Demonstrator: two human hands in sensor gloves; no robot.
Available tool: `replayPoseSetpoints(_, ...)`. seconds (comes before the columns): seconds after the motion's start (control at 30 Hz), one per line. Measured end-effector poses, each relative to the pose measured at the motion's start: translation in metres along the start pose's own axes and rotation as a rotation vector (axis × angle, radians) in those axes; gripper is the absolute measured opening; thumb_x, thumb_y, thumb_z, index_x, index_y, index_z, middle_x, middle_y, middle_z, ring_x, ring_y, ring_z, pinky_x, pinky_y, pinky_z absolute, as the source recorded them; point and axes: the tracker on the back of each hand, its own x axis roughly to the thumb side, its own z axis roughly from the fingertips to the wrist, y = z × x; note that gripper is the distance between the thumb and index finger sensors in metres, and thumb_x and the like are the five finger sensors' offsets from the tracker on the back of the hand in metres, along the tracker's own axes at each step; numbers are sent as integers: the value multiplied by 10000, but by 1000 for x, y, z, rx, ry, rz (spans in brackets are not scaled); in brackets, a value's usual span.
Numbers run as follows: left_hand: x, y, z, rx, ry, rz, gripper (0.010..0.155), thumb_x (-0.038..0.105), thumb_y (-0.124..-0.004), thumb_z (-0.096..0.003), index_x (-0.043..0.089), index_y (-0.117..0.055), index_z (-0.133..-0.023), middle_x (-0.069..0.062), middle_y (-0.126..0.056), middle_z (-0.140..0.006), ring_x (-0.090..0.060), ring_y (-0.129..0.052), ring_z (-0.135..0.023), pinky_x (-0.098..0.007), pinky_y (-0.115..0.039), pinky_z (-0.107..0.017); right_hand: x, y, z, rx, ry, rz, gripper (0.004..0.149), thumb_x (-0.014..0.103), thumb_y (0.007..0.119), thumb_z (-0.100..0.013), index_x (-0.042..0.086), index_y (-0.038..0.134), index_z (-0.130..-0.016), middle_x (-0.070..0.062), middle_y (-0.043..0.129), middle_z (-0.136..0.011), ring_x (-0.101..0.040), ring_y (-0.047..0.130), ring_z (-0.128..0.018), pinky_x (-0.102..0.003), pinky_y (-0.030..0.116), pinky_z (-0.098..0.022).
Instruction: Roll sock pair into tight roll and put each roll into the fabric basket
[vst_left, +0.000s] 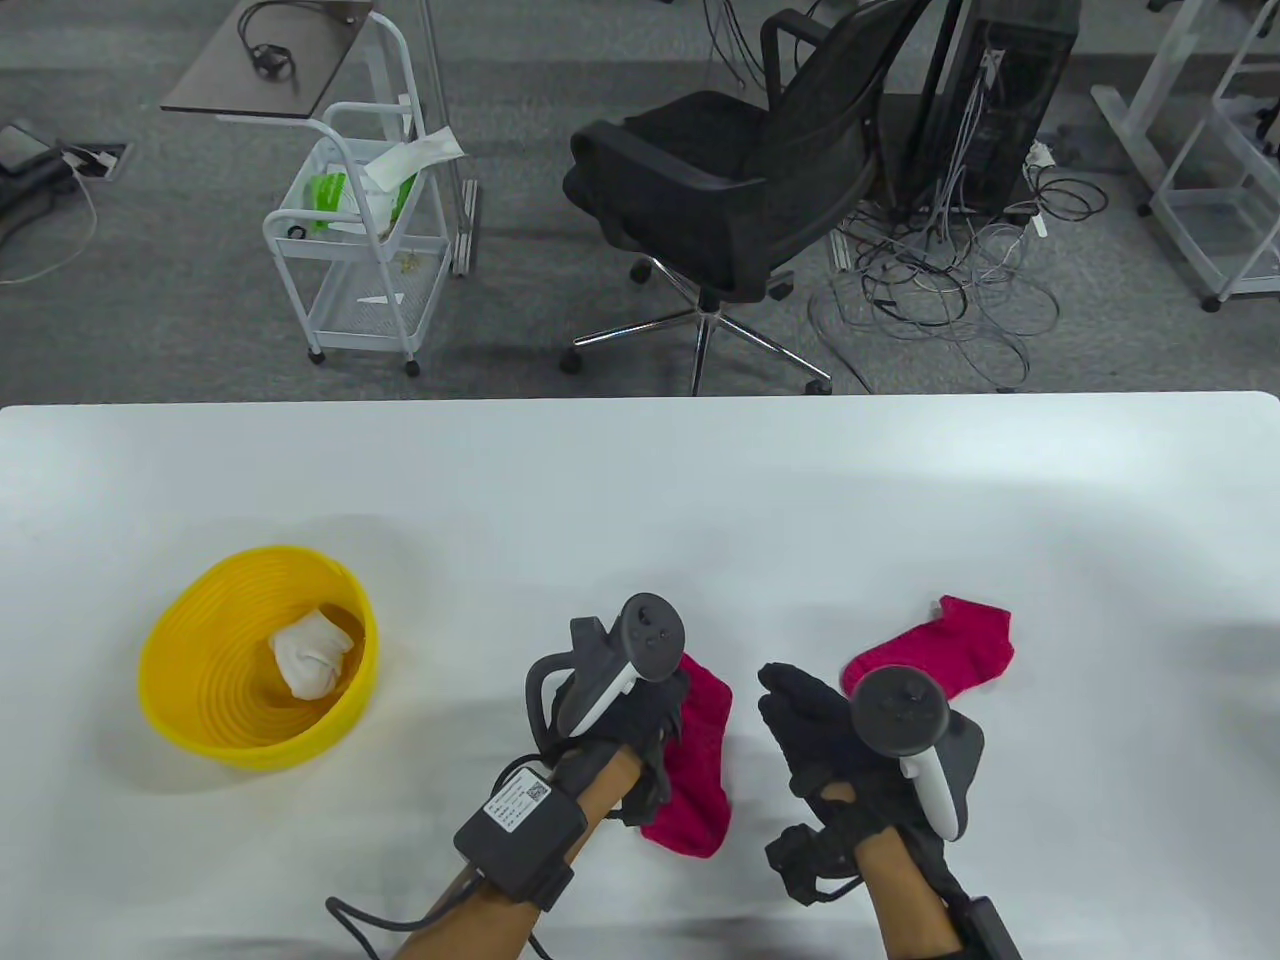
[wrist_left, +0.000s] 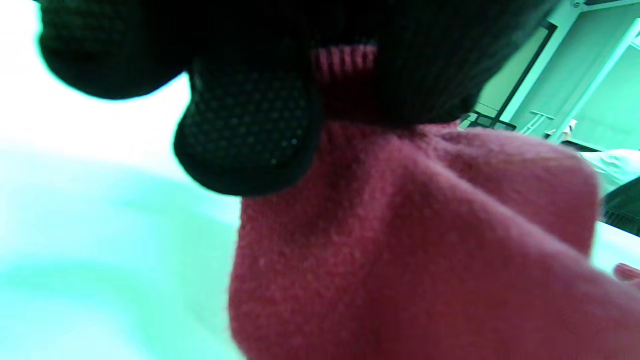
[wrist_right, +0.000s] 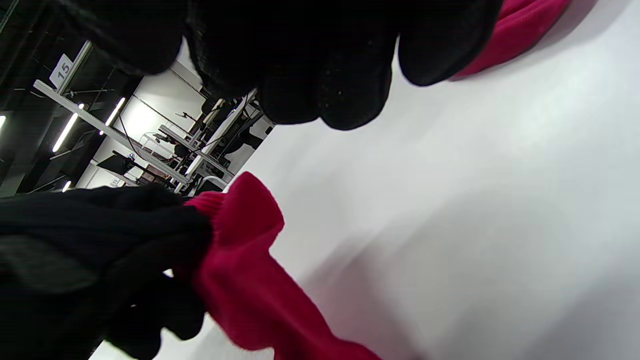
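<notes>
One red sock (vst_left: 700, 780) lies near the table's front edge, and my left hand (vst_left: 650, 715) grips its upper end. In the left wrist view the gloved fingers (wrist_left: 245, 135) pinch the ribbed cuff of that sock (wrist_left: 400, 250). My right hand (vst_left: 800, 715) hovers just right of it, fingers relaxed and holding nothing. The second red sock (vst_left: 950, 645) lies flat behind and to the right of that hand. The right wrist view shows my right fingers (wrist_right: 325, 75) above bare table, the held sock (wrist_right: 250, 280) at lower left and the other sock (wrist_right: 520, 25) at top right.
A yellow ribbed basket (vst_left: 190, 720) stands at the left of the white table with a white sock roll (vst_left: 310, 655) inside it. Beyond the table's far edge are an office chair (vst_left: 730, 190), a white cart (vst_left: 360, 250) and tangled cables.
</notes>
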Motion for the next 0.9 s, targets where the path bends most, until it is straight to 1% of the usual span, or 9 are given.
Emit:
replayPoseSetpoints(0.1,-5,-6,-7,-16,24,6,477,422,-860,-364,258,-888,-811,-46,-989,-758,-173,-1101,-357,-391,-876,-287,1,1,0,14,3,2,567,549,720,-431,313,708,-946,-4,833,-963,-255,892,-852,-540,694,-635)
replayPoseSetpoints(0.2,-14,-7,-8,-27,27,48,544,461,-858,-355,262,-844,-861,-48,-944,-828,-197,-1095,-445,-408,-867,-342,1,3,0,29,0,6,570,550,720,-431,310,707,-948,-8,829,-966,-256,890,-853,-543,692,-635)
replayPoseSetpoints(0.23,-17,-7,-8,-39,22,78,574,479,-850,-355,267,-816,-887,-51,-914,-865,-212,-1085,-504,-418,-858,-376,2,4,0,33,-3,7,573,551,720,-430,309,708,-949,-8,829,-967,-257,890,-853,-543,691,-635)
replayPoseSetpoints(0.33,-28,1,-2,-44,23,153,610,496,-838,-358,267,-776,-920,-61,-866,-916,-245,-1061,-591,-440,-841,-420,4,7,1,49,-12,19,574,551,719,-431,309,705,-951,-9,824,-971,-260,886,-856,-545,689,-637)
replayPoseSetpoints(0.47,-43,22,14,-16,7,251,634,514,-807,-365,265,-743,-945,-74,-813,-962,-277,-1006,-701,-463,-806,-483,4,9,2,59,-20,30,575,551,720,-429,311,703,-951,-9,821,-973,-259,883,-860,-545,687,-638)
replayPoseSetpoints(0.6,-61,40,39,-52,-81,409,658,529,-772,-380,258,-693,-974,-95,-731,-1011,-311,-894,-844,-487,-733,-578,4,9,1,64,-23,31,579,553,720,-427,312,697,-953,-12,818,-974,-262,881,-861,-546,686,-638)
replayPoseSetpoints(0.73,-77,49,66,-50,-119,474,689,548,-757,-387,250,-651,-999,-99,-656,-1054,-332,-792,-938,-507,-663,-642,3,11,2,78,-30,47,585,558,722,-423,313,698,-954,-11,811,-980,-262,877,-865,-547,685,-639)
replayPoseSetpoints(0.83,-88,53,88,-50,-146,504,705,555,-754,-388,248,-633,-1010,-103,-628,-1069,-343,-755,-966,-517,-634,-661,3,12,2,91,-37,51,579,549,717,-427,312,696,-955,-12,806,-983,-263,875,-867,-546,685,-640)
replayPoseSetpoints(0.9,-92,55,97,-93,-152,521,723,571,-743,-395,252,-597,-1028,-104,-577,-1094,-350,-698,-1003,-526,-592,-686,5,14,4,100,-49,46,580,547,717,-427,310,694,-956,-15,803,-985,-264,873,-870,-548,684,-639)
